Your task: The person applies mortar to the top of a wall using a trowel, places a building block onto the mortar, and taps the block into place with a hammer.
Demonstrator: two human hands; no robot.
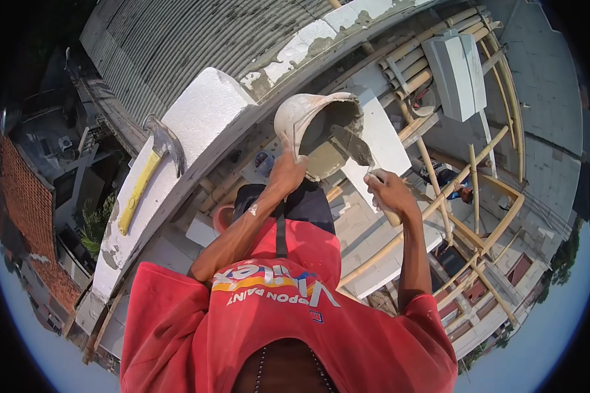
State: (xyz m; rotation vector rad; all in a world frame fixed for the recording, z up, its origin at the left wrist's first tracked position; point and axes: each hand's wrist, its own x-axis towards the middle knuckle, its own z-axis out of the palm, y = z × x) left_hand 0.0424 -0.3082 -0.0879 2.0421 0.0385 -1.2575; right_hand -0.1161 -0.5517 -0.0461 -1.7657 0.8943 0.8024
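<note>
While mortar is being worked at close range, the items list, near to far, as follows. Red shirt [275, 295], soft cloth, printed front. Left hand [287, 171]: fingers curled closed on the near side of a bucket [294, 118], a pale, round, grime-crusted vessel held before the torso, mouth tipped toward the right. Right hand [390, 195]: closed firmly round the stout, pale handle of a trowel [353, 145], its flat metal blade smeared grey inside the bucket's mouth. Mortar [324, 160]: wet, smooth-looking grey paste pooled at the low side. Good handling, by judgement: a steady left grip, a modest tilt so nothing spills over the lip, and the blade drawn along the wall to gather an even load. Claw hammer [152, 160]: dark curved steel head, yellow handle, lying on a white block [206, 105], squared and finely grained. Beyond: bamboo poles [416, 65], round and jointed; corrugated roof [196, 46], grey and ribbed; tiled roof [23, 203], rust-red.
</note>
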